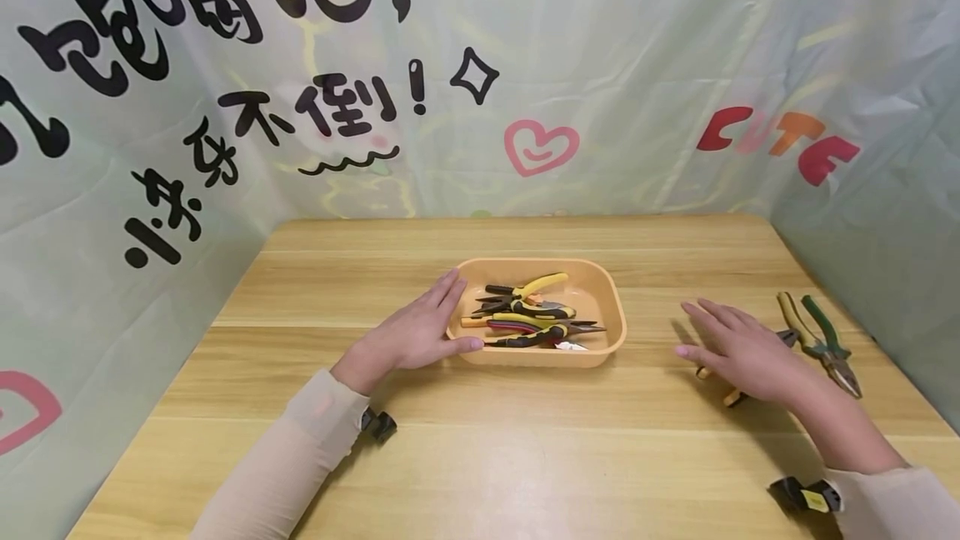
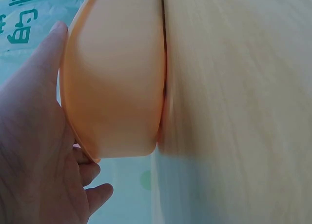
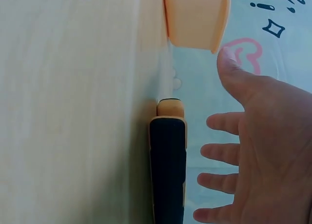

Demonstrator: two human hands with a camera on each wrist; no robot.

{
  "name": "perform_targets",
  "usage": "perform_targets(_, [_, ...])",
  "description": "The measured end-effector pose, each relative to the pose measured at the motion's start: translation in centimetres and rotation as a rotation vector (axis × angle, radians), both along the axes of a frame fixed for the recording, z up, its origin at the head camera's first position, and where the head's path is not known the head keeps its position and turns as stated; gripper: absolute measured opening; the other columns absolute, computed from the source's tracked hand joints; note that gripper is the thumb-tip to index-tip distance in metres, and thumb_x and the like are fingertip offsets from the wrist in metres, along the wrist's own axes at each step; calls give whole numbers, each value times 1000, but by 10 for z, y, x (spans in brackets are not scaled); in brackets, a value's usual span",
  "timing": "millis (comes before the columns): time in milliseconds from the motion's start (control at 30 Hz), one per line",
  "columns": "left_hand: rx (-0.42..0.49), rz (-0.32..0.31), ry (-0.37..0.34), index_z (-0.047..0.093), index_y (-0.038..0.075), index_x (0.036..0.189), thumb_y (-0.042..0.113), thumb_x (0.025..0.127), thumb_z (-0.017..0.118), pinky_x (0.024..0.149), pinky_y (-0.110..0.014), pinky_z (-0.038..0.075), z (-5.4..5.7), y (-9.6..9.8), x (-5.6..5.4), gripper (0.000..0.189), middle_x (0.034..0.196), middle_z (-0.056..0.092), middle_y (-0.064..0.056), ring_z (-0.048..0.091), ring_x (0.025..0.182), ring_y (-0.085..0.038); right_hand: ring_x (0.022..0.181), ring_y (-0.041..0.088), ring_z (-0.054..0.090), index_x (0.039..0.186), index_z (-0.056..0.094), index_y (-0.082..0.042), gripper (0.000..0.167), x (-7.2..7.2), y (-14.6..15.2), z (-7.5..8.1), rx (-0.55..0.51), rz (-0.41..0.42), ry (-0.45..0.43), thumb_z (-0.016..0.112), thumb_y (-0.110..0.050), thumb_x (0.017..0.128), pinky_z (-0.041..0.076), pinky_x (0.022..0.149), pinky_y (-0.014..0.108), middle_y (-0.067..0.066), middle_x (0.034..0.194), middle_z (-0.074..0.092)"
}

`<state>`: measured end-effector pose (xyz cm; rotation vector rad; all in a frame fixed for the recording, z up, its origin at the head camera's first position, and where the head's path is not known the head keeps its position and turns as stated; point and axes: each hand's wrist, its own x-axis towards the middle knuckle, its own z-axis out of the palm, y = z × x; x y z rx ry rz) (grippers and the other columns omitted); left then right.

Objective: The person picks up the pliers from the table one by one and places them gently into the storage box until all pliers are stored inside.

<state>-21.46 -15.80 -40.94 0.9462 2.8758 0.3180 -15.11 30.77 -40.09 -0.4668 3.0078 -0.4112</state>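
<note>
Touching the tray's (image 1: 536,358) left end, fingers extended, thumb apart along the near side: left hand (image 1: 408,338). Inside the tray: pile of pliers (image 1: 543,309), mainly yellow-and-black handles; near its front wall, 1 white scrap (image 1: 572,347). Behind the tray: backdrop with 1 pink heart (image 1: 542,148). Right of the tray, well apart: right hand (image 1: 750,350), fingers and thumb spread, above 1 tool with 2 orange-and-black handles (image 3: 168,160). Farthest right of the tray: 1 set of green-handled pliers (image 1: 831,348).
</note>
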Motion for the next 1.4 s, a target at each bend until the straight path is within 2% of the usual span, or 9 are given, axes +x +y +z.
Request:
perform_targets(267, [4, -2, 5, 2, 5, 157, 84, 85, 26, 117, -39, 17, 2, 1, 0, 109, 163, -9, -10, -3, 148, -20, 127, 62, 26, 151, 31, 2, 83, 0, 7, 1, 1, -28, -47, 53, -56, 96, 27, 93, 75, 38, 148, 25])
perform_targets(500, [7, 1, 5, 0, 6, 157, 84, 85, 26, 117, -39, 17, 3, 1, 0, 109, 163, -9, -9, -3, 148, -20, 124, 63, 30, 149, 35, 4, 84, 1, 8, 1, 56, -18, -33, 55, -56, 94, 29, 91, 75, 39, 145, 29])
perform_targets(700, [10, 2, 1, -1, 7, 157, 84, 85, 26, 117, -39, 17, 4, 1, 0, 109, 163, -10, -9, -4, 148, -19, 123, 63, 32, 147, 37, 5, 87, 2, 13, -2, 101, -45, -32, 53, -61, 93, 30, 90, 76, 40, 143, 33])
perform_targets(833, [6, 0, 5, 1, 6, 157, 84, 85, 26, 117, -39, 17, 3, 1, 0, 109, 163, -9, -10, -4, 148, -20, 122, 63, 32, 147, 36, 7, 89, 2, 17, -3, 91, -61, -56, 52, -62, 93, 30, 92, 74, 41, 141, 33])
perform_targets(1067, [1, 3, -8, 1, 6, 157, 85, 85, 25, 117, -39, 17, 1, 1, 0, 110, 163, -10, -8, -4, 148, -19, 117, 62, 40, 143, 40, 9, 90, 2, 23, -6, 83, -84, -89, 49, -65, 93, 37, 87, 70, 42, 136, 39])
perform_targets(1267, [-2, 3, -9, 0, 7, 157, 85, 85, 25, 117, -39, 17, 1, 0, 0, 109, 163, -10, -8, -3, 148, -19, 108, 56, 52, 127, 57, 7, 77, 3, 23, -6, 78, -79, -68, 51, -62, 94, 43, 82, 65, 36, 124, 54])
perform_targets(1400, [-1, 4, -9, 0, 7, 157, 84, 85, 26, 117, -39, 18, 0, 0, 0, 109, 163, -10, -9, -2, 148, -20, 101, 50, 57, 119, 61, 4, 67, 4, 23, -6, 70, -72, -54, 53, -59, 94, 46, 76, 59, 30, 118, 58])
